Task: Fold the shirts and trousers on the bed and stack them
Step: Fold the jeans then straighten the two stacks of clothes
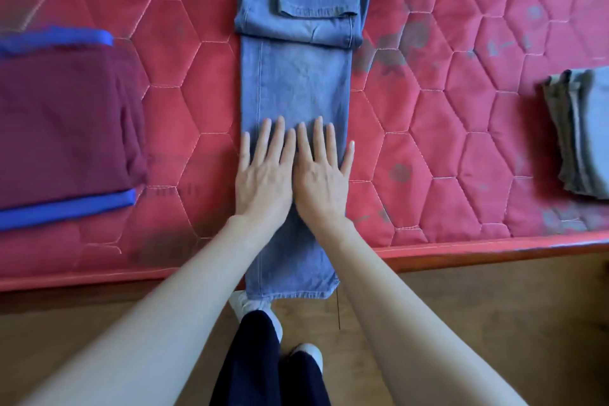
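A: Where are the jeans (295,86) right now?

B: Laid lengthwise down the middle of the bed (461,148), legs stacked one on the other. The waist end at the far side looks doubled over itself, and the hems hang off the near edge of the mattress toward the floor (494,323).

A: And the hands?

B: Both flat on the leg section, side by side and touching. The left hand (263,175) and right hand (321,176) have straight, slightly spread fingers (280,135), palms down; nothing is pinched or held.

A: So which step is that?

B: I'd judge it's smoothing the denim before the next fold. Next, the hanging hem end likely wants lifting and bringing up over the pressed part, edges kept in line with the side seam.

A: How will the cloth behave?

B: It's a pale blue denim, fairly stiff, with a visible stitched seam along the left; it should hold a crease but make a thick bundle.

A: Anything around it?

B: The mattress is red, quilted in hexagons, with worn grey patches. To the left sits a folded maroon garment (62,128) over something bright blue (66,211). At the right edge lies a grey-green folded pile (580,132), well apart from the jeans.
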{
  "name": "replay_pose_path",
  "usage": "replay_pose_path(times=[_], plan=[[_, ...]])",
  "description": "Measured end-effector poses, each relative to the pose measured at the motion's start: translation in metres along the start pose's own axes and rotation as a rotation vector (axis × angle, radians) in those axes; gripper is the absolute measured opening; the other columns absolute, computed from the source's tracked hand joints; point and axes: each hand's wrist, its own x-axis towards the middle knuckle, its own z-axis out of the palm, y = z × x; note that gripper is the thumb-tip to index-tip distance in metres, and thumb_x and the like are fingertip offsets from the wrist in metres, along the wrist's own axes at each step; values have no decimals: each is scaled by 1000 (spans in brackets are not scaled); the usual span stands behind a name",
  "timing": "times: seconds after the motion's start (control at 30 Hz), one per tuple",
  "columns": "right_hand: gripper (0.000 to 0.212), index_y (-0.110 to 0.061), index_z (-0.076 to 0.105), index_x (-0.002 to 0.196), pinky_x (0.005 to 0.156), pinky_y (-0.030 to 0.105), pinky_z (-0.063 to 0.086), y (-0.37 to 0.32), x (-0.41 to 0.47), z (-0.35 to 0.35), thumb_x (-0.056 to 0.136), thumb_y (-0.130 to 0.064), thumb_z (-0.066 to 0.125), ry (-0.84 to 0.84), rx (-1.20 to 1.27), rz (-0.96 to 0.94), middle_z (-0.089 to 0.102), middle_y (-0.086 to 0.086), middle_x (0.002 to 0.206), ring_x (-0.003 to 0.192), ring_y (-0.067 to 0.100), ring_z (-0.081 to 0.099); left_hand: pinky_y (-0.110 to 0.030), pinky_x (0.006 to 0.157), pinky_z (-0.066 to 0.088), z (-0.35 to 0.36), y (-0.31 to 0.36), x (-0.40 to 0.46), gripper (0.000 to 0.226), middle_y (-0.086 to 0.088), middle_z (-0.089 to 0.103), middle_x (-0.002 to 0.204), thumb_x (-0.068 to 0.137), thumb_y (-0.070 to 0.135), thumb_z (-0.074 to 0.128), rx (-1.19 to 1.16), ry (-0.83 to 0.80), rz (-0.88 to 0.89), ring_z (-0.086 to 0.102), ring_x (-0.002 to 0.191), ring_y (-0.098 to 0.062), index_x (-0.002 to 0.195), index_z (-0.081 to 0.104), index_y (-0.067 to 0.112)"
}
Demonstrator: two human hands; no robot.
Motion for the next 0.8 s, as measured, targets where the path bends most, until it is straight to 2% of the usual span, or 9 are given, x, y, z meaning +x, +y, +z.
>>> replay_pose_path(times=[0.07, 0.2, 0.3, 0.43, 0.57, 0.7, 0.8], plan=[[55, -24, 18, 154, 119, 53, 1, 9, -27, 12, 101, -39, 21, -26, -34, 31, 10, 2, 162, 150, 18, 4, -48, 120, 7, 14, -6, -27, 54, -5, 12, 162, 102, 32, 25, -35, -48, -39, 8, 150, -25, 154, 21, 17], [57, -23, 23, 154, 119, 53, 11, 31, -92, 20, 100, -43, 26, 6, -68, 50, 17, 2, 161, 149, 24, 12, -52, 119, 15, 27, -20, -80, 57, -8, 21, 160, 97, 35, 31, -21, 8, 34, 18, 148, -27, 151, 32, 15], [58, -22, 24, 153, 117, 54, 17, 42, -134, 17, 100, -43, 28, -49, -81, 70, 16, 8, 161, 149, 25, 15, -53, 118, 18, 25, -24, -120, 59, -10, 18, 161, 97, 36, 31, -21, -40, 43, 17, 148, -28, 151, 31, 13], [57, -17, 34, 150, 113, 58, 26, 41, -147, -4, 99, -41, 30, -93, -34, 150, 27, 13, 157, 145, 29, 25, -55, 116, 22, 9, -28, -139, 59, -10, 23, 160, 97, 37, 32, 9, -92, 64, 25, 146, -29, 149, 35, 12], [54, -14, 37, 148, 116, 54, 22, 36, -103, -30, 99, -37, 38, -37, 72, 107, 28, 16, 156, 145, 31, 24, -55, 115, 22, -15, -32, -96, 59, -11, 24, 159, 97, 38, 31, -22, -113, 74, 26, 145, -30, 149, 34, 11], [59, -15, 25, 152, 121, 46, 11, 33, -23, -47, 100, -33, 46, -35, 206, 114, 16, 10, 160, 149, 26, 8, -55, 114, 25, -37, -33, -19, 58, -12, 25, 158, 97, 37, 33, -48, -81, 75, 27, 145, -32, 149, 34, 11], [62, -11, 20, 153, 121, 38, 8, 34, 54, -58, 101, -35, 44, -10, 287, 129, 16, 8, 161, 150, 22, 6, -51, 118, 14, -48, -43, 56, 60, -10, 16, 161, 99, 34, 43, -90, -52, 73, 17, 148, -29, 152, 27, 12]])
